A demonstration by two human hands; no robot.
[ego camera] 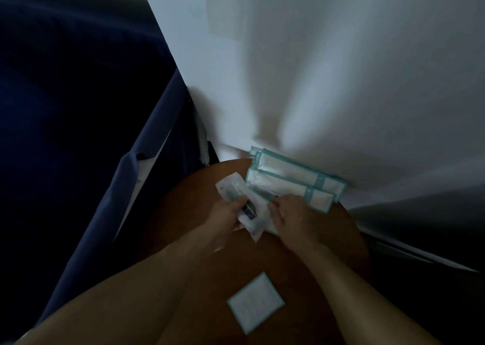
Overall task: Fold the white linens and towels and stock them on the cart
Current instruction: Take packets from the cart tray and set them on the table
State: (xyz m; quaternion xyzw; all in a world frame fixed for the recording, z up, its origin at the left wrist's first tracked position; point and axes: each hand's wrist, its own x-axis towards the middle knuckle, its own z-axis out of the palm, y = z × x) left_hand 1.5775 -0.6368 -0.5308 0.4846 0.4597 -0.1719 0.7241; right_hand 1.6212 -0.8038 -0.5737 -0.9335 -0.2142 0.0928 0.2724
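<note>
Small white plastic packets sit bunched in our gripping left hand over the round brown wooden table. Our right hand touches them, grip unclear. Long teal-edged white pouches lie at the table's far edge.

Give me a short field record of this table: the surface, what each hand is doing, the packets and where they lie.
surface: round brown table against a white wall
left hand: grips a bunch of clear-and-white packets above the table
right hand: touches packets beside that bunch; grip unclear
long teal-edged packets: overlapping at the table's far edge, by the wall
square teal-edged packet: flat, alone, near side, between the forearms
left of table: dark blue fabric
</note>
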